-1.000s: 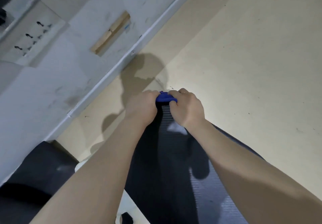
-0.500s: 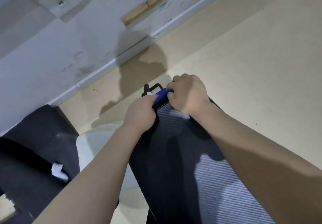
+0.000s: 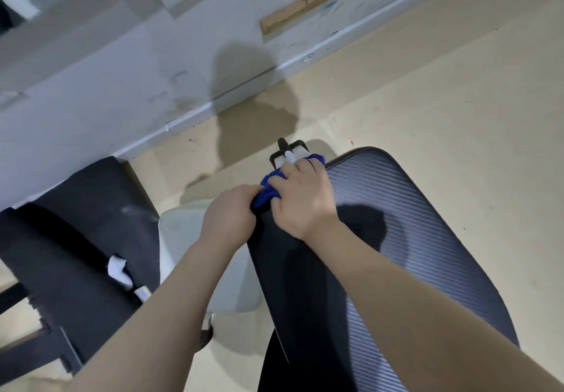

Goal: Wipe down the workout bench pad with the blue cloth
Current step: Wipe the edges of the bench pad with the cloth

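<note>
The workout bench pad (image 3: pixel 396 208) is a long dark pad with a ribbed weave, running from the bottom middle up to a rounded far end. The blue cloth (image 3: pixel 268 191) is bunched at the pad's far left corner. My left hand (image 3: pixel 229 217) grips the cloth's near end at the pad's left edge. My right hand (image 3: pixel 300 199) presses on the cloth from above, fingers curled over it, so most of the cloth is hidden. A black and white frame part (image 3: pixel 288 153) sticks out just beyond the pad's far end.
A white base (image 3: pixel 183 233) sits on the beige floor (image 3: pixel 427 86) left of the pad. A dark mat or padded piece (image 3: pixel 76 223) lies further left. The scuffed white wall (image 3: pixel 122 86) with a wooden block (image 3: pixel 303 4) runs along the back.
Both hands and the cloth have slid from the pad's far end toward its left corner. The view has swung, showing more of the pad's right side and the white base.
</note>
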Available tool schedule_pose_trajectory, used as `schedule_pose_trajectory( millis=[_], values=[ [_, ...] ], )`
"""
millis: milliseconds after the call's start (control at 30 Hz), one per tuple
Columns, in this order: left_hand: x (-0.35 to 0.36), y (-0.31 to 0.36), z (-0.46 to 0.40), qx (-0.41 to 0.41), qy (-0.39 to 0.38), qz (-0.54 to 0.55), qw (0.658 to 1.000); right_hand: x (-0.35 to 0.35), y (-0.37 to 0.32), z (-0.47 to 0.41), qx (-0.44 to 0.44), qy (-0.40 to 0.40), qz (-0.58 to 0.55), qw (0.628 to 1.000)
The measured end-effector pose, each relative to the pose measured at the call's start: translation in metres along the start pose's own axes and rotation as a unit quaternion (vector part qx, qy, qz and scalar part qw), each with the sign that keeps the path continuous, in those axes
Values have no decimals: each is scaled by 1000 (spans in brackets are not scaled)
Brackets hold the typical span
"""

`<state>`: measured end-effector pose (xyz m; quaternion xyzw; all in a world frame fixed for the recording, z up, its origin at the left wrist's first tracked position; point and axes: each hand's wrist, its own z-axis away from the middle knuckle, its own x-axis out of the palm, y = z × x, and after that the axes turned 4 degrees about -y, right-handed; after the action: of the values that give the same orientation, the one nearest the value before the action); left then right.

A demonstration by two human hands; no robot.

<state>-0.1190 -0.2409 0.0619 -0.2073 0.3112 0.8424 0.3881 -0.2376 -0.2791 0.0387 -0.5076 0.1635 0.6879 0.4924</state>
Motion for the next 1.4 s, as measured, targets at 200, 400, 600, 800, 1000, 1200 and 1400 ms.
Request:
schedule_pose_trajectory(
  millis=[200, 400, 600, 800, 1000, 1200, 1400],
  values=[
    [11, -2, 8, 21, 27, 83, 996, -5, 29, -4, -57, 11, -7, 998],
    [19, 7, -9, 41, 42, 101, 993, -8, 30, -9, 22, -12, 0, 1000],
    [21, -40, 20, -15, 54, 119, 991, 8, -24, -4, -52, -13, 26, 998],
    [15, -75, 40, -53, -58, 183, 980, 15, -66, 12, -179, -117, 27, 977],
    [-23, -68, 68, -19, 47, 478, 877, -32, -35, 60, 33, -48, -453, 889],
    [-20, -51, 116, -49, -49, 663, 745, -35, -55, 139, 143, -104, -698, 694],
    [-12, -78, 160, -31, -171, 679, 713, 1, -103, 194, 196, -124, -837, 496]
  ],
)
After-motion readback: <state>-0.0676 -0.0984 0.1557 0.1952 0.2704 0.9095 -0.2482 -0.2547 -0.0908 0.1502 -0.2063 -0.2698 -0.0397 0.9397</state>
